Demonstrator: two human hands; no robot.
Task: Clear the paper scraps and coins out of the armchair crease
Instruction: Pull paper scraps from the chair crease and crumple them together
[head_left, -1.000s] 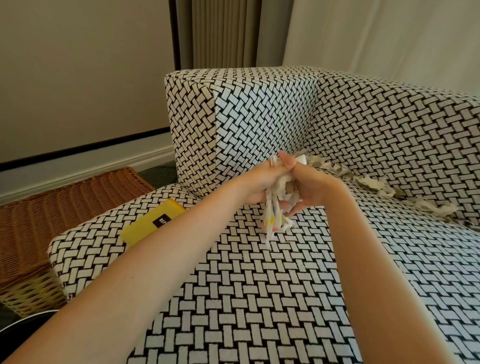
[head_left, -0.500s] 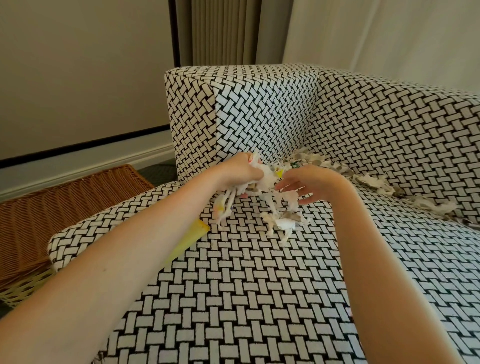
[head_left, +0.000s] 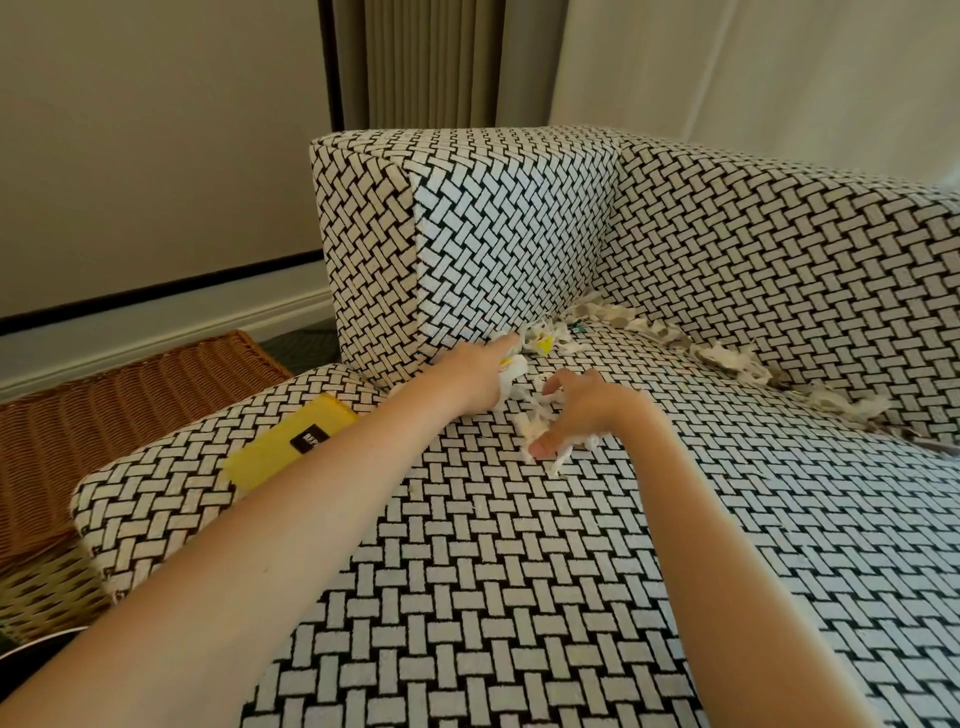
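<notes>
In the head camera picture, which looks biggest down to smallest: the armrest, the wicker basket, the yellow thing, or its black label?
1. Armrest and wicker basket: look about alike, and the basket is cut off.
2. Yellow thing.
3. Black label.

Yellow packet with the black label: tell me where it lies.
Head view, left side: the yellow packet lies flat on the seat cushion near its left edge, partly hidden by the left forearm, with the wicker basket just beyond.

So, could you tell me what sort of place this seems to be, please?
Most likely a living room or lounge in a home or hotel: an upholstered armchair, a wicker basket on the floor beside it, and pleated curtains behind it.
</notes>
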